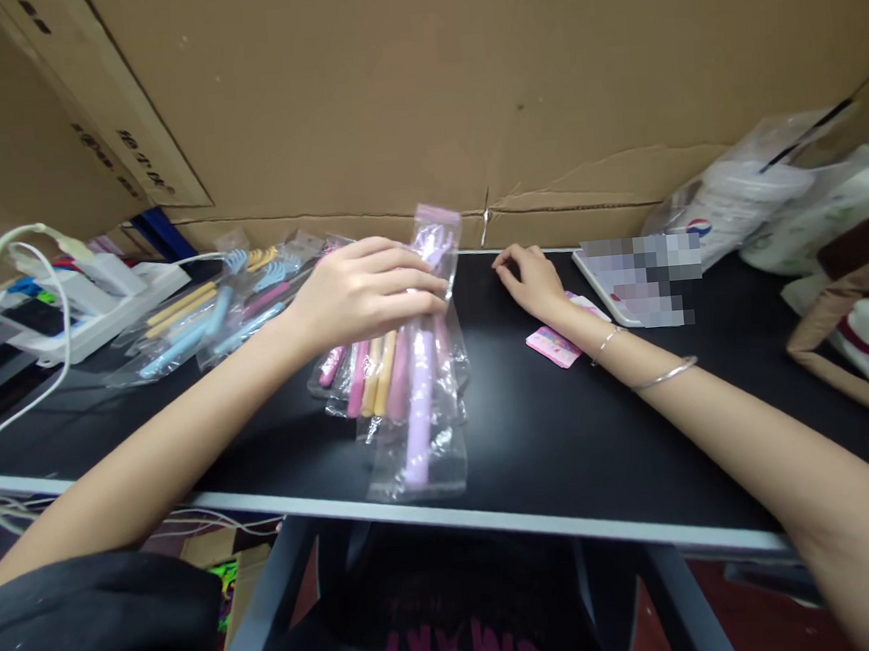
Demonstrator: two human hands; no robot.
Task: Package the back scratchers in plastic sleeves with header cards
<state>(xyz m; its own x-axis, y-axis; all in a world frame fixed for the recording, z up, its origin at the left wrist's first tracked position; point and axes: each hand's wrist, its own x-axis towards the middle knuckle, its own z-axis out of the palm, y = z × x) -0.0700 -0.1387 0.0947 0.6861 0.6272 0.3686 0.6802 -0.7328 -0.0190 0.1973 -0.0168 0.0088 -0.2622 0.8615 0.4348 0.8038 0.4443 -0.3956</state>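
My left hand (375,288) lies over a clear plastic bag with a lilac stick-shaped item (420,407) inside, fingers bent around its upper part. Beneath and beside it are several more bagged sticks (373,375) in pink and yellow, partly hidden by that hand. My right hand (532,276) rests on the desk toward the back, its fingers loosely bent, a gap between thumb and forefinger, with nothing visible in them. Pink printed cards (555,347) lie by the right wrist, partly covered by it.
More bagged blue and yellow sticks (186,330) with claw-like ends lie left. A white power strip (94,312) with cables stands beyond them. At right are a white booklet-like object (612,291), a bagged cup (740,196) and a brown-strapped bag (811,331). Cardboard (387,99) walls the desk's back.
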